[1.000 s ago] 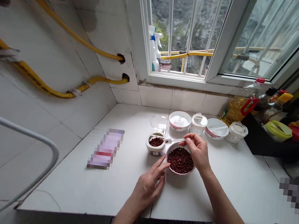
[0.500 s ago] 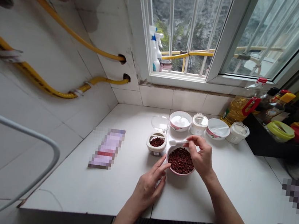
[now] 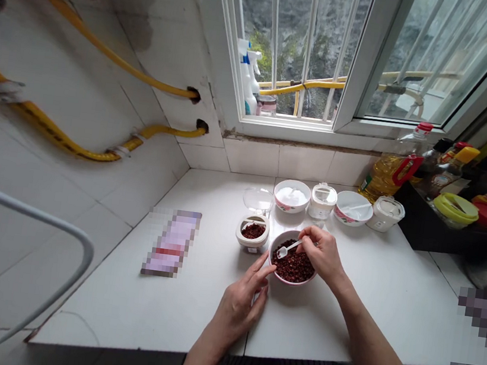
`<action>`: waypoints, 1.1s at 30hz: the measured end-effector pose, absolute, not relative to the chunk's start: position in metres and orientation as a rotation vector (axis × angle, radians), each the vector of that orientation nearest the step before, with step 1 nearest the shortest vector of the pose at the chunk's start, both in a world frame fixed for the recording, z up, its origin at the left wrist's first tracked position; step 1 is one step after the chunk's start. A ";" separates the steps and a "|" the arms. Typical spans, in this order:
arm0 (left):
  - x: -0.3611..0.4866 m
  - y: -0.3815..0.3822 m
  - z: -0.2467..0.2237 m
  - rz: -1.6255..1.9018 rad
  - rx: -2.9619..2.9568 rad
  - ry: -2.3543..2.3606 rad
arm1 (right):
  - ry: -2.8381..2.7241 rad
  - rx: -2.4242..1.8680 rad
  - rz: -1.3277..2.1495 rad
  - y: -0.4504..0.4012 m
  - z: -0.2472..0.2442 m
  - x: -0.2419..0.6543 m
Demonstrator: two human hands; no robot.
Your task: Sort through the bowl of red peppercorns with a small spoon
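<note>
A pink-rimmed bowl (image 3: pixel 293 283) of dark red grains that look like Sichuan peppercorns (image 3: pixel 297 268) stands on the counter before me. My left hand (image 3: pixel 245 293) steadies the bowl from its near left side, its fingertips at the rim. Over the bowl, my right hand (image 3: pixel 320 254) pinches the handle of a small white spoon (image 3: pixel 284 251). The spoon's head is low over the peppercorns near the left inner side, and I cannot tell whether it touches them. Just left of the bowl is a seasoning jar (image 3: pixel 251 242) with its clear lid (image 3: pixel 258 199) raised, partly filled with the same peppercorns.
Behind stand a bowl of white powder (image 3: pixel 290 208), a closed seasoning jar (image 3: pixel 323 202), a bowl with a white spoon (image 3: pixel 352 220) and another jar (image 3: pixel 385 215). An oil bottle (image 3: pixel 383 177) and a black condiment rack (image 3: pixel 439 229) are at right. A blurred purple packet (image 3: pixel 171 243) lies left.
My right hand has tipped the spoon down from the bowl's far rim to over the peppercorns, its head now pointing toward me. My left hand stays at the bowl. The view has shifted slightly.
</note>
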State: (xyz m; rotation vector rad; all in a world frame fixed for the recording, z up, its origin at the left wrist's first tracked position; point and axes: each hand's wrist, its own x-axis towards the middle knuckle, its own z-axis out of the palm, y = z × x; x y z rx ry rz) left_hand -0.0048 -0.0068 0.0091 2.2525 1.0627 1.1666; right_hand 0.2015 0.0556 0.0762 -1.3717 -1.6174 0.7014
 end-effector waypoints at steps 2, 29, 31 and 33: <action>-0.005 -0.007 0.009 1.167 2.257 1.056 | -1.499 -1.378 0.835 0.056 0.078 0.205; -0.005 -0.006 0.010 1.156 2.272 1.072 | -1.606 -1.083 0.546 0.055 0.088 0.170; -0.005 -0.006 0.010 1.150 2.281 1.090 | -1.834 -1.034 0.319 0.054 0.086 0.163; -0.005 -0.007 0.010 1.149 2.289 1.099 | -1.984 -0.986 0.152 0.054 0.084 0.161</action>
